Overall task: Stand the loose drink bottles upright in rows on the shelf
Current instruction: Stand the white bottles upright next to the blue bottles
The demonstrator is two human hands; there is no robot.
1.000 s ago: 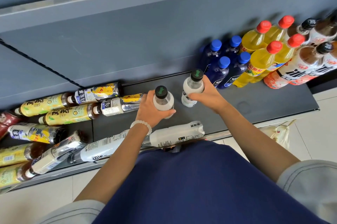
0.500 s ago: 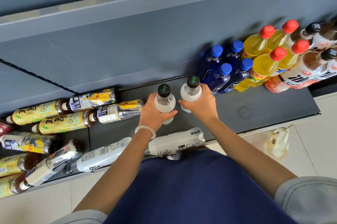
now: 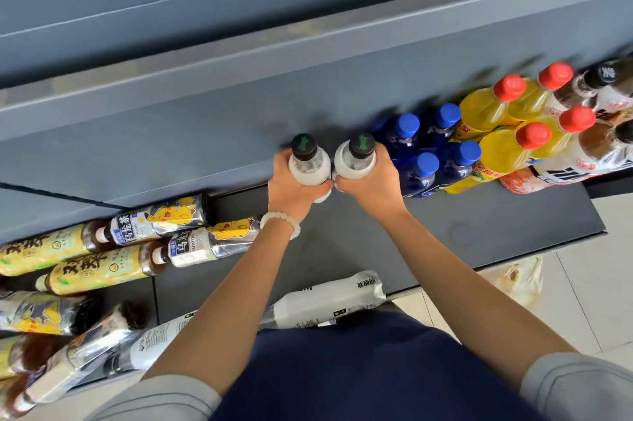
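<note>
Two white bottles with black caps are being set upright at the back of the shelf (image 3: pixel 513 235), close to the rear wall. The left hand (image 3: pixel 291 185) wraps the left white bottle (image 3: pixel 308 163) around its shoulder; the right hand (image 3: pixel 371 180) wraps the right white bottle (image 3: pixel 354 160) the same way. Each grip is closed around its bottle, fingers curled behind the body and thumb at the front. The two bottles touch or nearly touch. The right one stands just beside the blue-capped bottles (image 3: pixel 424 153), which begin the upright rows running to the shelf's right end with the yellow bottles with red caps (image 3: pixel 503 146).

Handling, as judged: the bottles appear full, so moderately heavy and bottom-weighted once stood. The plastic wall is stiff enough for a firm grasp, though smooth label film may slip. The shoulder below the cap is a sound place to take hold.

Loose stock remains lying flat: a white bottle on its side (image 3: pixel 329 300) at the front edge, and the yellow tea bottles (image 3: pixel 99 269) and cartoon-labelled tea bottles (image 3: pixel 161 220) toward the left end.
</note>
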